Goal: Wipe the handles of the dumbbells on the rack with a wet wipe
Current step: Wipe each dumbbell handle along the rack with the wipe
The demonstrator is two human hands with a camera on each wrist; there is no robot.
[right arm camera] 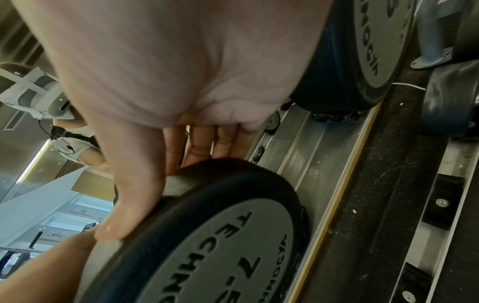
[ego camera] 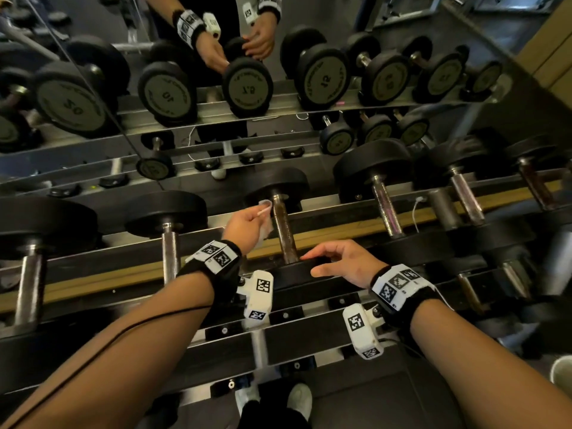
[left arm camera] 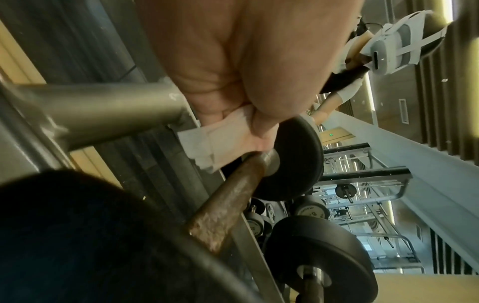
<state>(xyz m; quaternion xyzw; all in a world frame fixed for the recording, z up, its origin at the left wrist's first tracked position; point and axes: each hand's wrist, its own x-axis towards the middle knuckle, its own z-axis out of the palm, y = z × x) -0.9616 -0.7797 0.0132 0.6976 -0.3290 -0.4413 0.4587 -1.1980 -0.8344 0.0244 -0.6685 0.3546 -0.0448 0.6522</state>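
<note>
— How many dumbbells (ego camera: 283, 230) sit on the top tier of the rack (ego camera: 340, 226)?
— Six handles show in the head view, running from 9 o'clock round to 2 o'clock. The lower tier at 4 o'clock is too blurred to count.
— Hands?
— Two: one left hand (ego camera: 247, 224) near the centre, and one right hand (ego camera: 346, 261) at 5 o'clock from it.
— Wipes?
— One wet wipe (ego camera: 266, 232).
— Anything else?
— Two marker wristbands (ego camera: 216, 258), two white shoes (ego camera: 300, 400) at 6 o'clock, and one mirror (ego camera: 93, 13) at 12 o'clock.
</note>
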